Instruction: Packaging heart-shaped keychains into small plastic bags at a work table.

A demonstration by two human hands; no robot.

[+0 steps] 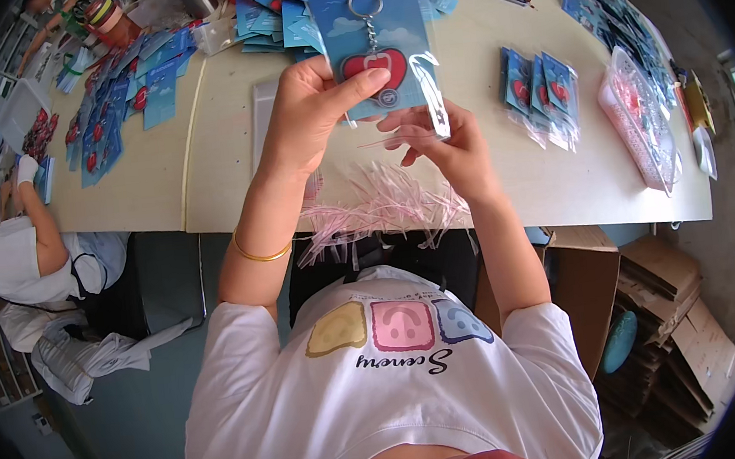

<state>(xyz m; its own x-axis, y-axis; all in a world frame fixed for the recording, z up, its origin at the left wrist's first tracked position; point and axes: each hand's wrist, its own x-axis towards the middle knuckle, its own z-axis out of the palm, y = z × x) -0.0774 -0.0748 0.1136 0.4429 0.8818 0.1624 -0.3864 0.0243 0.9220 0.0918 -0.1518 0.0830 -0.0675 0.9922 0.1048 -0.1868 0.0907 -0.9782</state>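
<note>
My left hand (313,103) grips a clear plastic bag, its thumb pressed over the front. Inside the bag are a blue printed card (337,35) and a red heart keychain (397,68) with a silver ring and chain. Just below the bag's lower right corner, my right hand (451,139) has its fingers curled together. A thin pinkish strip (382,143) shows at its fingertips; the bag's shiny edge partly covers the fingers. Under both hands, a tangled heap of pink-white strips (383,202) lies along the table's near edge.
Several bagged keychains (539,92) lie to the right, beside a pink-white plastic basket (633,119). More blue cards with red hearts (108,112) spread at the left. A co-worker (34,215) sits at the far left. Cardboard boxes (583,289) stand below the table's right side.
</note>
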